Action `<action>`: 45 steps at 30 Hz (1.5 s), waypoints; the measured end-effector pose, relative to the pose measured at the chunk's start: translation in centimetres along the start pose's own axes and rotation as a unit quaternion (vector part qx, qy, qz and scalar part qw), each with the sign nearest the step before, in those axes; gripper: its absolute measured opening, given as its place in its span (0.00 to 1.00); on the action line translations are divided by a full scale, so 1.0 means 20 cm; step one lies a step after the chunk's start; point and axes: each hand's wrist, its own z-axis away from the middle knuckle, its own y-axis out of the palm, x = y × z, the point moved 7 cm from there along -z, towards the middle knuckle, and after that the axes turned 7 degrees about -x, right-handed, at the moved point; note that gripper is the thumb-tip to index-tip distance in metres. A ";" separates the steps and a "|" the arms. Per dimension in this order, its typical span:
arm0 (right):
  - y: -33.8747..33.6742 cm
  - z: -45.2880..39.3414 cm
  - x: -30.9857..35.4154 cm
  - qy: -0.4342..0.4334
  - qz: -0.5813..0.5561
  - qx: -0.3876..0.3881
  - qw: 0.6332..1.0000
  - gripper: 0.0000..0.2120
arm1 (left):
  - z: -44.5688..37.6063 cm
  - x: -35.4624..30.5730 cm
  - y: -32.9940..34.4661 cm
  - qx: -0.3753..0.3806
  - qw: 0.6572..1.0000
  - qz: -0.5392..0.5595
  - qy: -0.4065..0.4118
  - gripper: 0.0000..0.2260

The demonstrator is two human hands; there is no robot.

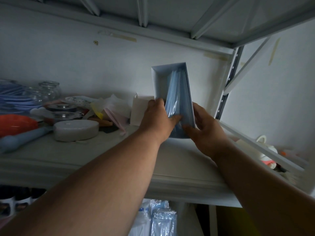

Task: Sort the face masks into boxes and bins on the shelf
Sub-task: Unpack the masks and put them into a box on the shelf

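A white open box [159,77] stands tilted on the shelf [119,155], its open face toward me. A stack of light blue face masks [179,96] leans inside it, against the right wall. My left hand [156,116] grips the near end of the mask stack, thumb on the front and fingers curled behind it. My right hand [206,128] grips the box's near right corner, thumb on the masks' lower edge. More wrapped blue masks [162,218] stand on the level below, between my forearms.
Clutter fills the shelf's left side: a white tape roll [76,129], glass jars [49,91], an orange object [17,124], a blue tool [22,138], crumpled plastic bags [109,106]. A white card [136,111] stands left of the box. The metal upright [228,82] and brace close off the right.
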 end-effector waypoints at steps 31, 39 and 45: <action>-0.01 -0.01 -0.03 0.010 0.043 -0.030 0.999 0.36 | 0.00 -0.01 -0.01 0.000 1.000 -0.001 0.007 0.18; -0.02 -0.01 -0.03 0.011 0.044 -0.024 0.999 0.35 | 0.00 -0.01 -0.01 0.011 1.000 0.012 -0.014 0.17; 0.00 0.00 -0.02 0.001 0.048 -0.007 0.999 0.38 | 0.01 0.00 0.01 0.019 0.999 0.032 -0.017 0.24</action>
